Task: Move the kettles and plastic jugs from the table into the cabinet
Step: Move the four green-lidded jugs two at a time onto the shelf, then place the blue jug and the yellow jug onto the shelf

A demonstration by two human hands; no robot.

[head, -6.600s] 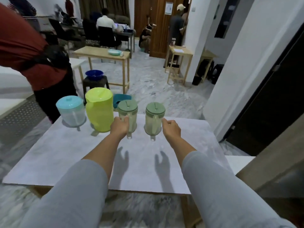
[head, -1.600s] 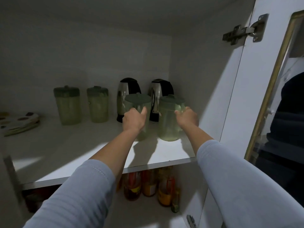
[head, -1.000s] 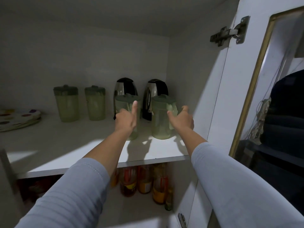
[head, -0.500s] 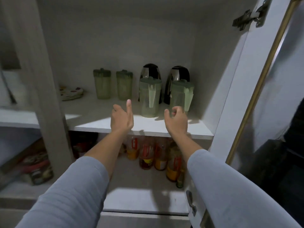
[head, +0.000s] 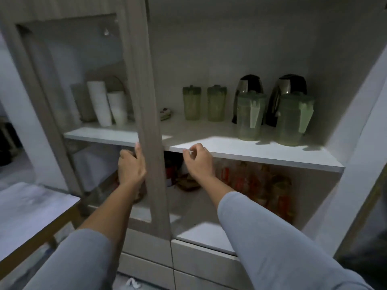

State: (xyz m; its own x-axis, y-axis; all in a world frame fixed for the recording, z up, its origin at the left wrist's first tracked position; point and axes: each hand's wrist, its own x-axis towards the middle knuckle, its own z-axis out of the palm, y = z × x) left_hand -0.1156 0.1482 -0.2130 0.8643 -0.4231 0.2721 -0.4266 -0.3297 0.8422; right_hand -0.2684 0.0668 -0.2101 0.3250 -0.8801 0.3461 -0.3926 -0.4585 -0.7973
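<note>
Two green-lidded plastic jugs [head: 250, 116] [head: 293, 120] stand at the front right of the cabinet shelf [head: 261, 152]. Behind them are two black-and-steel kettles [head: 249, 83] [head: 290, 84]. Two more green jugs [head: 191, 103] [head: 216, 103] stand further left at the back. My left hand [head: 130, 164] hangs in front of the cabinet's centre post, fingers relaxed, holding nothing. My right hand [head: 199, 162] is below the shelf edge, fingers loosely curled and empty.
The cabinet's centre post [head: 146, 114] rises between my hands. White cups [head: 104, 103] stand behind the left glass door. Bottles [head: 257, 181] fill the lower shelf. The right door [head: 368, 130] is open. The table's edge [head: 37, 210] shows at lower left.
Both hands let go of the two front jugs, which now stand on the shelf. My hands drew back and down, and the view pulled away and swung left.
</note>
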